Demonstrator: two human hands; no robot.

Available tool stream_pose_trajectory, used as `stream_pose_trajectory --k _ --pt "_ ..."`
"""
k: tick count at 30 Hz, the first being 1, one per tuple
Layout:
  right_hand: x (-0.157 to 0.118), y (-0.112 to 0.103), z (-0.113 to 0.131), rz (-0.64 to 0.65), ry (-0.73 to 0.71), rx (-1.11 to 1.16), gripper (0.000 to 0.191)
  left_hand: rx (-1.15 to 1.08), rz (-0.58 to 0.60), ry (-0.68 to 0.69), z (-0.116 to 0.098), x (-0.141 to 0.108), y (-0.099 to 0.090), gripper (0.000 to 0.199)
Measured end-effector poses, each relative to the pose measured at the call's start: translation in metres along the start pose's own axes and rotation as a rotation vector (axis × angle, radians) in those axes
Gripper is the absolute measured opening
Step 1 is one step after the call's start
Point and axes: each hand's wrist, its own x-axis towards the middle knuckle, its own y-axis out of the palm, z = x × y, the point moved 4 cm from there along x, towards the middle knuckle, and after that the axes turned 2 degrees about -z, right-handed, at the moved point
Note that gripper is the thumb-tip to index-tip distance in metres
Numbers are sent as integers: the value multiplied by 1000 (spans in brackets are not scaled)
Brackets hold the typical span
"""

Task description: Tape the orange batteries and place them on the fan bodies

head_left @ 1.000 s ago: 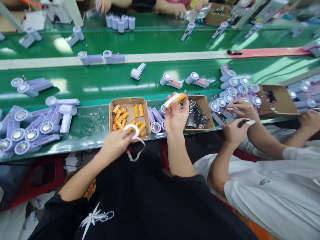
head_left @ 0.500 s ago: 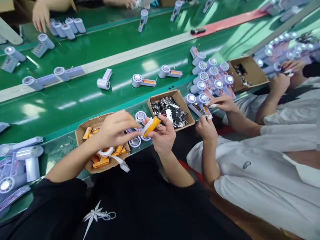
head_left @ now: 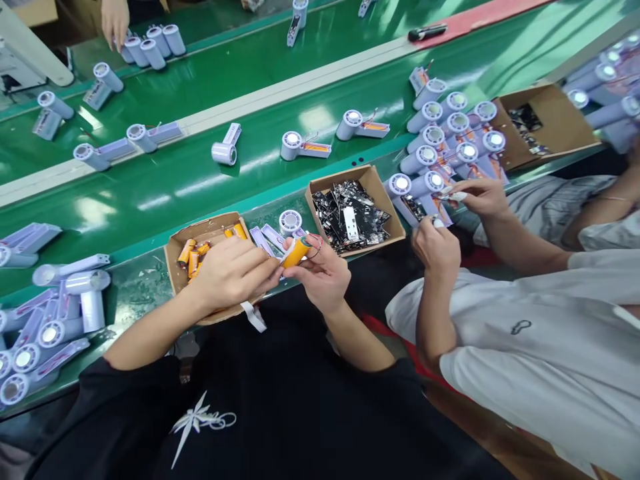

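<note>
An orange battery with wires at its upper end is held between the thumb and fingers of my right hand. My left hand touches the battery's lower left end with pinched fingertips, at a white strip there. Under my left hand is a cardboard box of orange batteries. A white tape end hangs over the box's near edge. Just behind my hands stands a lilac fan unit. To its right, a second box holds black circuit boards.
Lilac units lie along the green conveyor. More are piled at the left and grouped at the right. A co-worker's hands work close on the right; another hand is across the belt.
The view has shifted, so most things sit further right. My left hand has closed in over the battery's lower end, and its fingers hide the tape roll in the box.
</note>
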Motion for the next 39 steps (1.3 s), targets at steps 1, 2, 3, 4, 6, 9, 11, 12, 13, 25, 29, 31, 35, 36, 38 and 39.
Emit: stream_pose_trajectory --k 1,2,3,4,6,9,11,12,13,25,29,31,35,36,38,39 --pt "-1 0 1 2 7 -19 65 31 -20 17 -3 -2 -1 15" --pt "-2 1 2 6 22 -40 66 58 -32 30 -6 -3 -1 15" --pt "-4 2 4 11 40 -60 66 82 -31 41 -8 -5 0 16" --pt "-5 2 6 18 58 -75 67 104 -20 50 -9 -7 1 17" --pt "-6 4 10 36 88 -71 70 131 18 52 -9 -10 3 18" --pt "-8 5 15 61 125 6 75 119 39 -21 -3 -12 2 12" --pt "-9 5 14 64 149 47 80 82 36 -89 0 -11 -1 9" --pt "-9 5 13 60 155 55 83 56 30 -109 1 -10 -3 8" --pt "-9 5 12 56 156 60 86 28 22 -117 -1 -8 -4 7" --pt "-18 4 11 43 -40 -102 68 -19 149 -196 -17 -8 2 17" --pt "-23 7 14 39 -198 -228 62 -62 204 -375 -16 -14 7 17" --pt "-26 8 17 31 -303 -276 60 -124 213 -466 -17 -17 9 15" --pt "-31 8 20 10 -424 -364 60 -120 162 -550 -25 -25 14 18" --pt "-32 9 19 12 -433 -392 61 -96 142 -553 -28 -26 15 18" --pt "-34 10 18 16 -469 -414 63 -66 113 -568 -34 -29 17 18" --pt "-36 11 17 14 -495 -409 64 -63 105 -582 -37 -31 17 18"
